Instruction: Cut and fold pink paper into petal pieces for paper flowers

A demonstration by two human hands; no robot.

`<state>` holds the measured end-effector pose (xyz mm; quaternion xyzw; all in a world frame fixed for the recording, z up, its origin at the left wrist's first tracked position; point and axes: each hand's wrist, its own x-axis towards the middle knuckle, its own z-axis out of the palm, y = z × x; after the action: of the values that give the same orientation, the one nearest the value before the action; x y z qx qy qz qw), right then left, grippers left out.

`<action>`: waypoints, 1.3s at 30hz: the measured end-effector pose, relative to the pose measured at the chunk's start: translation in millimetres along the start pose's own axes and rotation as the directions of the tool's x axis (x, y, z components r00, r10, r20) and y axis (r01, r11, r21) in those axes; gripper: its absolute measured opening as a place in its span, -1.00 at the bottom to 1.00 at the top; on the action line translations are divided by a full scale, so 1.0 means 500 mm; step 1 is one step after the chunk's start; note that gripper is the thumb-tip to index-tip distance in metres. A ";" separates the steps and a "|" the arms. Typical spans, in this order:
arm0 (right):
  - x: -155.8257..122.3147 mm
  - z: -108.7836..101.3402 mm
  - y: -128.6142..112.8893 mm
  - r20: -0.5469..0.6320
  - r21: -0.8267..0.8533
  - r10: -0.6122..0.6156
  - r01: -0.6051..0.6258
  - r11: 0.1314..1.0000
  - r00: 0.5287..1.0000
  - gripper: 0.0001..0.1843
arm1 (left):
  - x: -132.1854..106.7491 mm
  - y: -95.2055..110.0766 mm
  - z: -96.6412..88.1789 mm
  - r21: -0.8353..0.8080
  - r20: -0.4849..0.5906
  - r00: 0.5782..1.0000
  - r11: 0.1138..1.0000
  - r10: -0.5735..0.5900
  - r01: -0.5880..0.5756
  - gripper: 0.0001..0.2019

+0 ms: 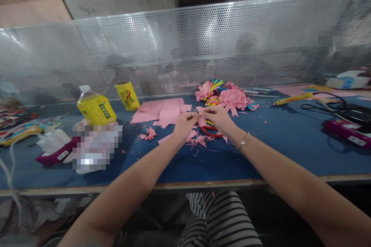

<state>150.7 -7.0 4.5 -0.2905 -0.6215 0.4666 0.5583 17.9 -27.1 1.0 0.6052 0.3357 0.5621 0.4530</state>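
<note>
Close together over the middle of the blue table [139, 162], my left hand [185, 123] and my right hand [218, 119] pinch a small piece of pink paper [201, 121] between their fingertips. Its exact shape is partly hidden by the fingers. Just below lie scissors with red handles [211, 133], partly covered, among pink paper scraps [198, 141]. Flat pink paper sheets [169, 112] lie beyond my left hand. Behind my right hand sits a pile of pink paper flowers [232, 96] with yellow and blue strips. A crumpled pink paper bit [150, 134] rests to the left.
At left stand a bottle of yellow liquid [97, 106] and a yellow can [127, 95]; a purple power strip [55, 154] lies nearer. To the right are a yellow glue gun [292, 99], cables and another purple strip [348, 133]. A perforated metal screen [191, 42] runs behind.
</note>
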 end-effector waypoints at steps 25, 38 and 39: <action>0.002 -0.016 -0.009 -0.210 0.004 0.011 -0.010 1.000 0.978 -0.83 | 0.004 -0.009 -0.008 0.117 -0.021 0.999 0.993 0.030 -0.027 -0.78; -0.012 0.006 -0.033 0.201 0.244 0.413 -0.453 0.857 0.888 -0.96 | 0.002 0.009 -0.009 0.046 -0.109 0.992 0.997 0.061 -0.056 -0.79; -0.011 0.006 -0.034 0.194 0.249 0.383 -0.423 0.871 0.903 -0.92 | 0.001 0.011 -0.007 -0.015 -0.096 0.994 0.999 0.042 -0.044 -0.79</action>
<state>151.9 -19.5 17.7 -0.2973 -0.5104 0.6764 0.4400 14.0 -28.3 6.2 0.5808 0.3390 0.6029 0.4293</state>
